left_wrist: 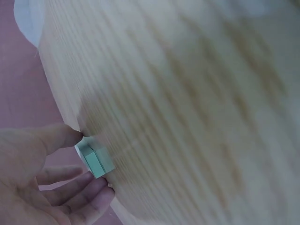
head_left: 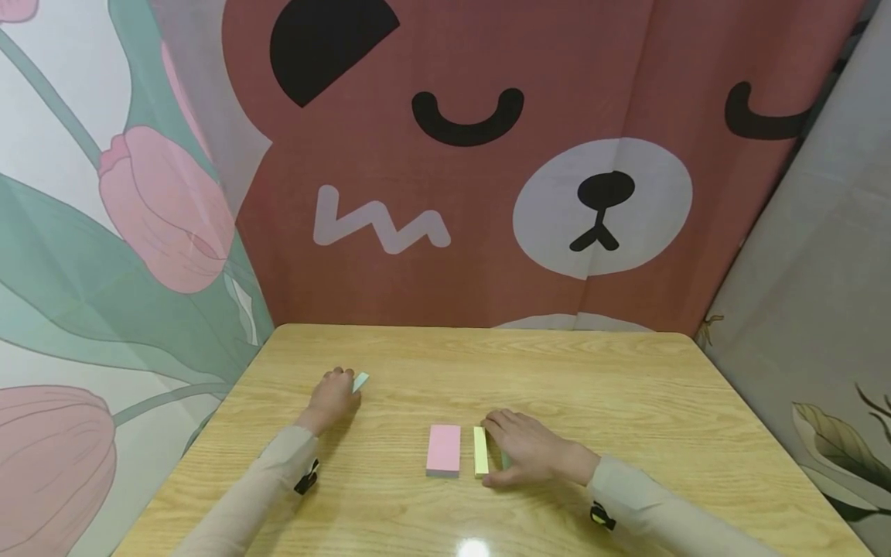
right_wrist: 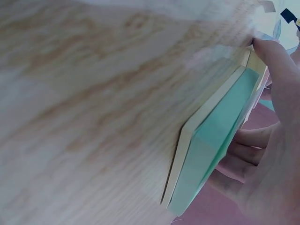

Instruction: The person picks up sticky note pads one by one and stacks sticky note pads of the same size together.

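Note:
Toward the left of the table in the head view, my left hand point(head_left: 334, 398) pinches a narrow mint-green sticky note pad point(left_wrist: 95, 163) between thumb and fingertips. The pad's top end point(head_left: 360, 381) shows beside the fingers. Right of centre, my right hand point(head_left: 525, 447) spans a narrow pale yellow sticky note pad point(head_left: 480, 451), thumb at its near end and fingertips at its far end. Under that palm lies a green sticky note pad point(right_wrist: 213, 136), mostly covered in the head view. A pink sticky note pad point(head_left: 443, 449) lies flat just left of the yellow one, apart from it.
The wooden table point(head_left: 612, 379) has rounded far corners. A curtain with a bear print point(head_left: 473, 278) hangs right behind its far edge. Patterned cloths hang at the left point(head_left: 63, 325) and right point(head_left: 800, 309) sides. Light glares on the near edge.

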